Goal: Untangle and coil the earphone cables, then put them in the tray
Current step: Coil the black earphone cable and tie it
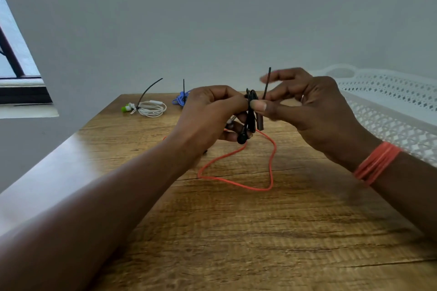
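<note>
Plain pale grey painted wall (212, 19) fills the upper frame. Wood-grain laminate brown counter (236, 231) occupies the lower centre, its left edge glossy with reflection. Window with dark frame (16, 64) at far left admits daylight.

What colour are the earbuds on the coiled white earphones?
Green, on the white earphones; shown in the head view.

Your nearest obstacle is the orange cable (238, 168), looped on the table (236, 243) just below both hands, while the wood toward 6 o'clock lies bare, so you can pass there. Toward 11 o'clock, the tied white earphones (149, 108) and the blue bundle (181, 98) sit well apart from the hands, with bare wood between them and you. At 3 o'clock the white tray (390, 111) walls off the table's right edge.
</note>
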